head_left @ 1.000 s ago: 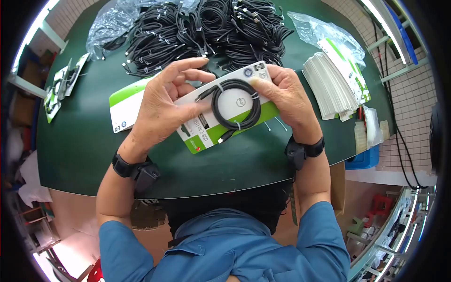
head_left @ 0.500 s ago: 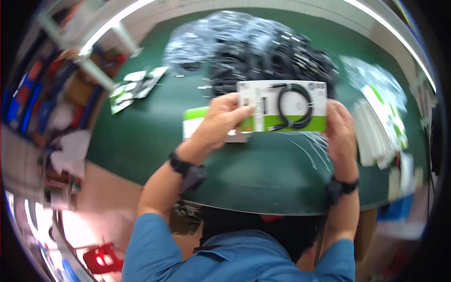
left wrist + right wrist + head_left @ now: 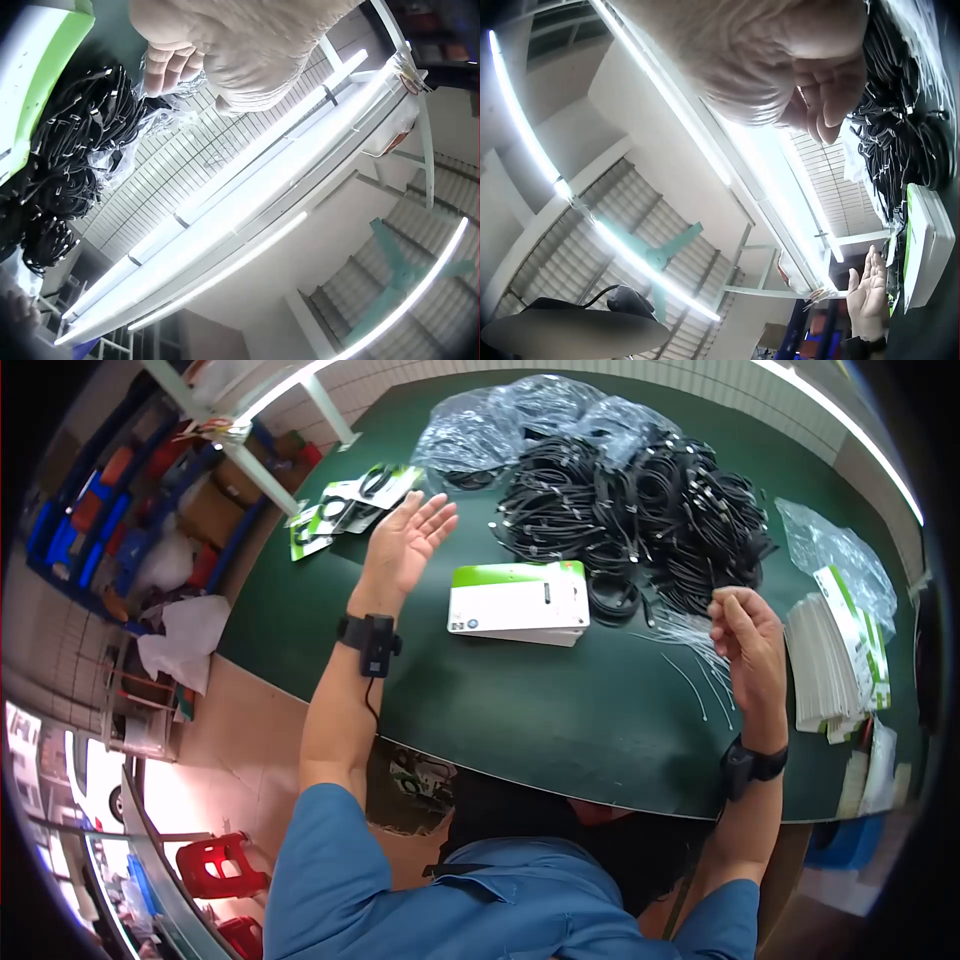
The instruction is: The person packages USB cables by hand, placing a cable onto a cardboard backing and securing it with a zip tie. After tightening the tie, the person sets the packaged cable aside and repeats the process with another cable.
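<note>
My left hand (image 3: 405, 547) is raised palm up, its fingers relaxed and nothing in it. Just beyond it, at the table's left side, lie several carded black cables (image 3: 340, 510) on green-and-white cards. My right hand (image 3: 750, 650) is above the white cable ties (image 3: 690, 635), fingers loosely curled and the thumb near the index finger, with nothing visible in its grip. Between the hands lies a small stack of green-and-white cards (image 3: 518, 600); in the right wrist view the stack (image 3: 926, 251) shows edge-on. A coiled black cable (image 3: 612, 603) sits right behind the stack.
A big heap of bundled black cables (image 3: 640, 510) covers the back of the table, with clear plastic bags (image 3: 480, 430) behind it. At the right stands a thick row of cards (image 3: 825, 665) near another plastic bag (image 3: 840, 550). A red stool (image 3: 218, 865) is on the floor at left.
Both hands held a carded cable a moment ago. The left hand has moved left and let it go; another carded cable now lies among those at the left. The right hand has let go too.
</note>
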`<control>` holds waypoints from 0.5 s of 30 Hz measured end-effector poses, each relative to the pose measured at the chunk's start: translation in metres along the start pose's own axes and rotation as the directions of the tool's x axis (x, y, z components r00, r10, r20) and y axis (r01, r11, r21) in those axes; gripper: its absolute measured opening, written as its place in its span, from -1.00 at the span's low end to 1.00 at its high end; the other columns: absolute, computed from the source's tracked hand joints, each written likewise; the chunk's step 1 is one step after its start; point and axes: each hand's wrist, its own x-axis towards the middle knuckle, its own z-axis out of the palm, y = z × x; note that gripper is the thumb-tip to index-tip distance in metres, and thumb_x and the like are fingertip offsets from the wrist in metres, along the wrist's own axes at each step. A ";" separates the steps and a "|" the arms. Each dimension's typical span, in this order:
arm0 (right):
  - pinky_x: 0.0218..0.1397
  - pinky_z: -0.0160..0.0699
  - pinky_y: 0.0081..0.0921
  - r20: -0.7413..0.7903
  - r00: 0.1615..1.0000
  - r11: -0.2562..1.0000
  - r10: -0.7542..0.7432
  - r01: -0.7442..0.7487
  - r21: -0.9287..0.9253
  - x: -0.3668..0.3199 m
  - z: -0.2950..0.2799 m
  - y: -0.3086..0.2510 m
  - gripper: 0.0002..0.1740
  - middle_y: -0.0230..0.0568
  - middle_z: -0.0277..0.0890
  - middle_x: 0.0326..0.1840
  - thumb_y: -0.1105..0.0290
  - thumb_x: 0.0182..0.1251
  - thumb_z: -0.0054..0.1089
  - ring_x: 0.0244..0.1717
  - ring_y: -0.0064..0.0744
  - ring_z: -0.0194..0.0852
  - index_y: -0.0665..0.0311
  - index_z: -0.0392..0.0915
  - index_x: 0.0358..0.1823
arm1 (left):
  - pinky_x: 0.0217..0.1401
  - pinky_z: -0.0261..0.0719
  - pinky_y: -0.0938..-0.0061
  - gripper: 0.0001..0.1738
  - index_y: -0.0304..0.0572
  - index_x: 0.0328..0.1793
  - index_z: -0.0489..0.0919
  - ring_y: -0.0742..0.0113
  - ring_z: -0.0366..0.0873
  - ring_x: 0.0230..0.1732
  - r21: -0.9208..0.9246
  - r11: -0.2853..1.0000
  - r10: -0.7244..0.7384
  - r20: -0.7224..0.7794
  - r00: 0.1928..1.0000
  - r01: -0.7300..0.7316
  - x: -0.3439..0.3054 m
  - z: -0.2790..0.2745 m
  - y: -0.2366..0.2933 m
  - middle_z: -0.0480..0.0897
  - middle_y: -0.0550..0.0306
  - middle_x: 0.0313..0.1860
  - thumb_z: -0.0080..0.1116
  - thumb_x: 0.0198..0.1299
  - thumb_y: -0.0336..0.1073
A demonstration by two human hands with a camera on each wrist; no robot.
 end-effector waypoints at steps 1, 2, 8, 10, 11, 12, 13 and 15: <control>-0.36 0.44 -0.79 -0.028 1.000 1.000 0.009 -0.009 -0.010 0.000 -0.001 -0.001 -0.78 -0.42 0.66 -0.17 0.29 0.69 0.18 -0.33 -0.76 0.51 0.27 0.65 0.10 | 0.31 0.75 0.35 -0.68 -0.31 0.32 0.57 0.12 0.70 0.19 -0.005 1.000 -0.028 0.013 1.000 0.028 0.000 -0.001 -0.006 0.69 -0.08 0.20 0.21 0.55 -0.35; -0.35 0.44 -0.79 -0.011 1.000 1.000 0.018 -0.019 -0.015 0.000 -0.001 -0.001 -0.79 -0.42 0.66 -0.17 0.30 0.69 0.18 -0.33 -0.76 0.52 0.27 0.66 0.09 | 0.27 0.76 0.35 -0.67 -0.32 0.33 0.57 0.14 0.71 0.15 0.085 0.996 -0.018 0.053 0.998 0.013 -0.001 -0.003 -0.012 0.71 -0.07 0.17 0.23 0.54 -0.35; -0.33 0.47 -0.78 0.065 0.998 0.999 0.019 -0.016 -0.047 0.001 -0.002 0.002 -0.80 -0.40 0.68 -0.18 0.33 0.67 0.21 -0.33 -0.75 0.55 0.29 0.67 0.06 | 0.10 0.77 0.37 -0.64 -0.32 0.28 0.66 0.27 0.76 -0.02 0.581 0.795 0.012 0.274 0.962 -0.176 0.007 0.018 -0.036 0.77 0.03 0.05 0.37 0.44 -0.34; -0.33 0.48 -0.78 0.053 0.998 0.997 0.018 -0.014 -0.070 0.002 0.000 -0.002 -0.81 -0.40 0.68 -0.19 0.33 0.66 0.21 -0.33 -0.75 0.55 0.30 0.68 0.06 | 0.05 0.76 0.38 -0.67 -0.32 0.22 0.70 0.30 0.76 -0.04 0.670 0.704 -0.007 0.338 0.941 -0.236 0.008 0.038 -0.040 0.78 0.06 0.01 0.40 0.40 -0.36; -0.33 0.48 -0.78 0.054 0.998 0.996 0.014 -0.009 -0.089 0.002 0.001 -0.003 -0.81 -0.40 0.69 -0.19 0.33 0.65 0.22 -0.33 -0.75 0.56 0.30 0.68 0.05 | 0.01 0.75 0.39 -0.70 -0.32 0.16 0.73 0.34 0.76 -0.07 0.742 0.597 -0.022 0.395 0.918 -0.305 0.007 0.051 -0.043 0.79 0.09 -0.03 0.42 0.37 -0.38; -0.33 0.49 -0.78 0.054 0.998 0.994 0.012 -0.006 -0.107 0.000 0.001 -0.003 -0.81 -0.40 0.69 -0.19 0.34 0.65 0.22 -0.33 -0.75 0.56 0.31 0.68 0.04 | -0.03 0.74 0.40 -0.73 -0.32 0.11 0.76 0.37 0.76 -0.10 0.792 0.480 -0.046 0.451 0.891 -0.377 0.007 0.064 -0.048 0.80 0.11 -0.07 0.45 0.33 -0.39; -0.33 0.49 -0.78 0.031 0.999 0.994 0.016 -0.013 -0.106 0.000 0.001 -0.002 -0.81 -0.40 0.69 -0.19 0.34 0.65 0.22 -0.33 -0.75 0.56 0.31 0.68 0.04 | -0.03 0.74 0.40 -0.73 -0.32 0.11 0.76 0.37 0.76 -0.10 0.791 0.483 -0.065 0.461 0.885 -0.377 0.005 0.076 -0.054 0.80 0.11 -0.07 0.45 0.33 -0.39; -0.33 0.50 -0.77 0.054 0.998 0.992 0.008 -0.001 -0.125 0.001 0.001 -0.002 -0.81 -0.39 0.70 -0.20 0.33 0.64 0.23 -0.33 -0.75 0.57 0.31 0.69 0.03 | -0.08 0.73 0.36 -0.73 -0.32 0.02 0.79 0.30 0.77 -0.15 0.750 0.342 -0.097 0.627 0.773 -0.566 -0.001 0.101 -0.068 0.80 0.07 -0.12 0.50 0.25 -0.33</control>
